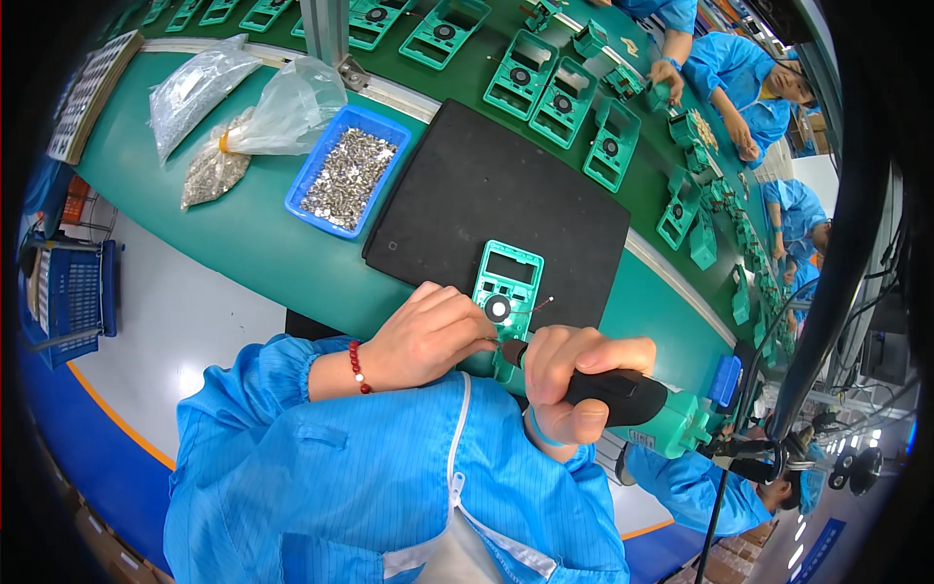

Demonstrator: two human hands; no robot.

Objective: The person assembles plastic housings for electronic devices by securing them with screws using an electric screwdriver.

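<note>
My right hand (574, 375) is wrapped round a green and black electric screwdriver (671, 423), whose dark nose points left toward a green plastic housing (518, 316). The housing lies open side up at the near edge of a black mat (506, 185). A round speaker (498, 309) with a white centre sits in it, and a thin wire sticks out on its right. My left hand (433, 331) has its fingers pinched together beside the screwdriver's tip, over the housing's left edge. Whatever is between those fingertips is too small to make out.
A blue tray (295, 200) of small metal screws stands left of the mat, beside two plastic bags (292, 107) (199, 88). Beyond a metal rail, more green housings (520, 76) line a green belt. Co-workers in blue (744, 83) sit along the right; cables hang there.
</note>
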